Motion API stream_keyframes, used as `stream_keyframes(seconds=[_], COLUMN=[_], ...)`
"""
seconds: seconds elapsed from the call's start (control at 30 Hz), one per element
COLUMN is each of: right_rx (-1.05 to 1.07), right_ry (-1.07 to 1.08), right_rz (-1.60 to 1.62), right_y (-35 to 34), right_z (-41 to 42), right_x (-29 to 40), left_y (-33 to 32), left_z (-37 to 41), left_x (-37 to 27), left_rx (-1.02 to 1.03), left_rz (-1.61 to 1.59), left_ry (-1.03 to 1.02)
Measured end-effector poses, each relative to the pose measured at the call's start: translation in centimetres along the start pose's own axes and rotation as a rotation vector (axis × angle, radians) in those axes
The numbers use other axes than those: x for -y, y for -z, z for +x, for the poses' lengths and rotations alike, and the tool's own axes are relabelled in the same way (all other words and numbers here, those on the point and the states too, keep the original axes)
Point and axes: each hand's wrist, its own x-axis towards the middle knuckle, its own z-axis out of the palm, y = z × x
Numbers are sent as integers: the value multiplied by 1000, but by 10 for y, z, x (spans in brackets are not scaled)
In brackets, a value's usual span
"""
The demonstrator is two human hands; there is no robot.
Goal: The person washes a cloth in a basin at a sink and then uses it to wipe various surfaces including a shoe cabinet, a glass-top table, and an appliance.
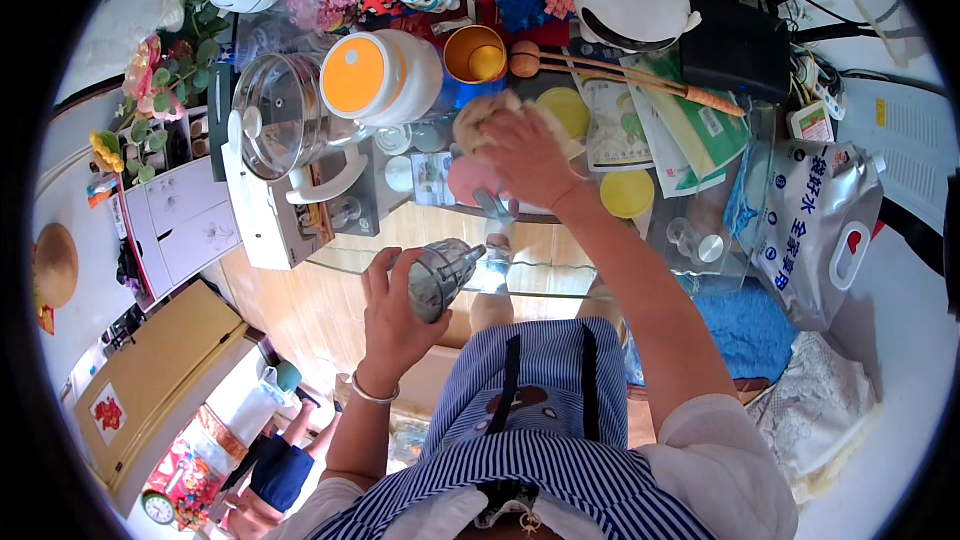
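Observation:
My left hand [401,307] grips a clear, ribbed glass vessel [442,277], tilted on its side in front of the glass table's near edge. Over the glass tabletop [390,210], my right hand [529,154] presses on a crumpled beige cloth [480,120], its fingers spread over it. Close to that hand lie a pink disc [472,180] and a yellow round lid [564,112], with a second yellow lid [627,193] to its right. An open gold-coloured cup [475,54] stands just beyond the cloth.
A glass pitcher [277,116] and a white jar with an orange lid [382,79] stand left. Right are a wooden-handled massage hammer [637,75], flat packets [694,120], a black router [735,45] and a silver water bag [814,232]. Another person [277,472] is at lower left.

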Motion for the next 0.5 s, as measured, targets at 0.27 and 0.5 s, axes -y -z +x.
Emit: stream_keyframes(seconds=[0.27, 0.5], right_rx=[295, 67], right_ry=[179, -688], right_rz=[338, 1151], right_y=[-8, 78], right_z=[-161, -203], right_x=[100, 90], left_y=[14, 12], left_z=[5, 7], left_x=[-8, -11], left_rx=[-69, -92], left_rz=[-19, -31], left_ry=[-38, -37])
